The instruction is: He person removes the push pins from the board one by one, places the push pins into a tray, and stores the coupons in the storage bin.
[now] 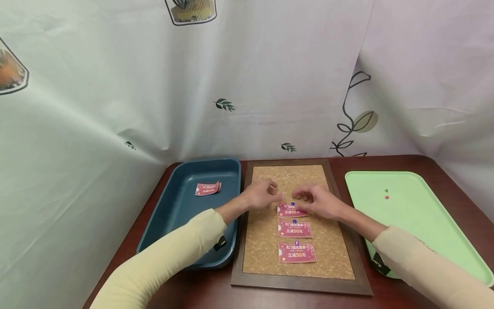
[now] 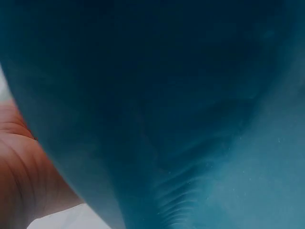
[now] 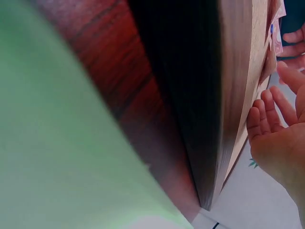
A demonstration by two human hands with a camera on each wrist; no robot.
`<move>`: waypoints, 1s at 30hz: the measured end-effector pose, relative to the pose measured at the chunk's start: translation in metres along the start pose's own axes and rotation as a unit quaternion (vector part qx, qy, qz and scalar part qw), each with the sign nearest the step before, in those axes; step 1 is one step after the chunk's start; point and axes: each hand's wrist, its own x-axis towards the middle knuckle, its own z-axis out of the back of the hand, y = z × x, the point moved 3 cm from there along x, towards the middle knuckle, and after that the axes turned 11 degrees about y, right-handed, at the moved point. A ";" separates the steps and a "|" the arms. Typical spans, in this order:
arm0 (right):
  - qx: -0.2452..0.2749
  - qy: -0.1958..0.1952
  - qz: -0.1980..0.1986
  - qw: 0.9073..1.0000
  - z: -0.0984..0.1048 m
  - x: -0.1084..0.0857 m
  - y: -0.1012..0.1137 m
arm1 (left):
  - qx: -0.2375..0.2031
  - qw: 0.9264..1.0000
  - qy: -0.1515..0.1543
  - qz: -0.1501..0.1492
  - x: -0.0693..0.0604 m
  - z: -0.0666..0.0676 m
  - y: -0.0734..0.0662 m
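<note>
So there are three little pink coupons in a column down the middle of the cork board [image 1: 266, 257]: a far one [image 1: 289, 211], a middle one [image 1: 294, 230] and one [image 1: 297, 255] closest to the near edge. Each has a small blue or purplish pin at its top edge.

The left hand [image 1: 264, 194] hovers just left of the far coupon, fingers loosely bent, a narrow gap to the thumb, nothing visible in it. The right hand [image 1: 318, 201] is over that coupon's right end, fingers relaxed and partly curled, nothing visible there either. Can't tell if it touches the paper.

Handling-wise, I'd bet they're feather light and bendy, easy to crease or tear around a pin hole. The loose coupons [image 1: 207, 189] in the blue tray [image 1: 181, 223], right of its middle and nearer the far edge, have a lifted right end, so that's where I'd slide a fingertip under. Pinch by the short ends and leave the top middle free for a pin. Flat paper probably skates about on smooth plastic.

The pink bit [image 1: 387, 197] near the far edge of the green tray [image 1: 409, 231] looks like another pin: tiny, hard, likely to roll. Thumb and fingertip on the head, mind the point.
</note>
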 end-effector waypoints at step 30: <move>-0.018 -0.006 -0.025 0.999 -0.005 0.015 0.002 | 0.016 1.000 0.024 0.004 0.010 -0.012 0.001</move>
